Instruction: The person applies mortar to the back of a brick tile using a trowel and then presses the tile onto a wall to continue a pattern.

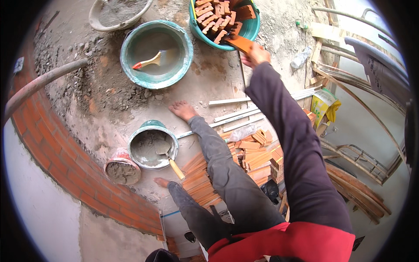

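Observation:
My right hand [257, 56] grips the near end of a flat orange brick piece [241, 43]. The brick's far end reaches over the rim of a green bucket [249, 31] at the top. Several similar ridged brick pieces [214, 19] are heaped inside that bucket. My right arm, in a dark sleeve, stretches forward and up the picture. My left hand is out of view. Left of the bucket, a green tub [125, 54] of cloudy water holds a brush [150, 61] with a red-tipped handle.
A bucket of mortar [150, 124] with a trowel [176, 169] leaning in it stands near my feet, beside a smaller red bucket [120, 153]. Stacked bricks [257, 157] lie by my legs. A low brick wall [61, 161] curves along the left; white strips [235, 114] cross the floor.

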